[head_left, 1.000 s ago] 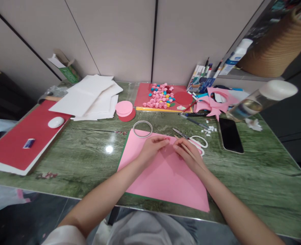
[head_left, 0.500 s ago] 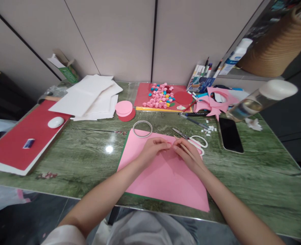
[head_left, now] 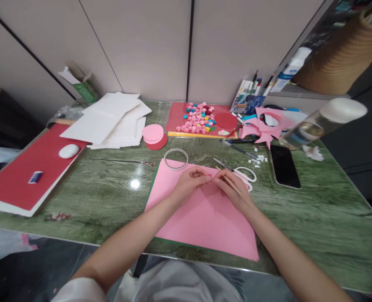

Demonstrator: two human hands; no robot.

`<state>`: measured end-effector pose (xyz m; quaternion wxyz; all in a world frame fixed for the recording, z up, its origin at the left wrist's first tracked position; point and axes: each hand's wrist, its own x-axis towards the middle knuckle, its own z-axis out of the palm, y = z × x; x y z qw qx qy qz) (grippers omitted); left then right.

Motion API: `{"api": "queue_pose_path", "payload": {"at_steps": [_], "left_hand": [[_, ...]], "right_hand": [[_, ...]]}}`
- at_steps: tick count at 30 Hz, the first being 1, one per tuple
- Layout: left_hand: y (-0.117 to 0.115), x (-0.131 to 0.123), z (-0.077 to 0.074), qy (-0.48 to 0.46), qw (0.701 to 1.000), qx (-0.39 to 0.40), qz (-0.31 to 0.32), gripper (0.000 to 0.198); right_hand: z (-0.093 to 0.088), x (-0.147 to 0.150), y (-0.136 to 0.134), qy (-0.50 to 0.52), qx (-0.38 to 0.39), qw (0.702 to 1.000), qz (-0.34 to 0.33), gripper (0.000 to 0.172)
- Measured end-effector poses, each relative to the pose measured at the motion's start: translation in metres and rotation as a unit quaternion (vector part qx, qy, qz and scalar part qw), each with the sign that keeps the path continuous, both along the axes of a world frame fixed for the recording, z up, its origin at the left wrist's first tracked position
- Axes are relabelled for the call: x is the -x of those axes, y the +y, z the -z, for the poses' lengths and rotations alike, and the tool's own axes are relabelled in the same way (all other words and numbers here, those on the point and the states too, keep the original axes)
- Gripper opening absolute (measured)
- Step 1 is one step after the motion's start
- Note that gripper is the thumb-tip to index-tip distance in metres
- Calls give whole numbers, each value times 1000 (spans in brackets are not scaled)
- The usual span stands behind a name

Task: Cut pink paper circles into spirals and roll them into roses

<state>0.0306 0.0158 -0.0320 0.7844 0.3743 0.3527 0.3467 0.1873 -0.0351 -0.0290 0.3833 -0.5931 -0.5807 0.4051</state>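
Note:
Over the upper part of a pink sheet (head_left: 205, 222), my left hand (head_left: 190, 183) and my right hand (head_left: 233, 188) meet fingertip to fingertip. Between them they pinch a small pink paper piece (head_left: 211, 177), mostly covered by the fingers. A thin wooden stick (head_left: 229, 183) also lies in my right hand, along its fingers. White-handled scissors (head_left: 245, 174) rest just beyond my right hand, partly hidden by it. A roll of tape (head_left: 176, 159) lies at the sheet's top left corner.
Small rolled paper pieces (head_left: 198, 119) cover a red sheet at the back. Pink and red circles (head_left: 153, 134) and white papers (head_left: 107, 119) lie left of it. On the right are a phone (head_left: 285, 166), a bottle (head_left: 324, 121) and pink scraps (head_left: 261, 126).
Both hands stay in nearly the same place. The fingertips have shifted slightly around the pink piece, and the two hands are a little closer together.

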Motion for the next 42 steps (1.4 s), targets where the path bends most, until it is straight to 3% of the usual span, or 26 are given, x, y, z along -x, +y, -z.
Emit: {"api": "queue_pose_path", "payload": {"at_steps": [6,19,25,33,38,42], "left_hand": [[4,-1,1,-24,999,19,-36,19],[5,0,5,-43,997,52,-32,25],[4,-1,6,-32,999,23,-6,27],[4,-2,6,-10,999,12,-44,23],[4,-1,7,-20,1000,-15,-6,23],[2,0,3,24,995,-94,33,20]], "right_hand": [[5,1,-1,18,10,1000,-6,13],[2,1,-2,15,13,1000,-6,14],[2,2,-1,6,6,1000,-8,14],[3,2,-3,13,9,1000,-10,13],[3,2,-2,13,10,1000,-12,13],[3,2,-1,9,3,1000,-13,12]]}}
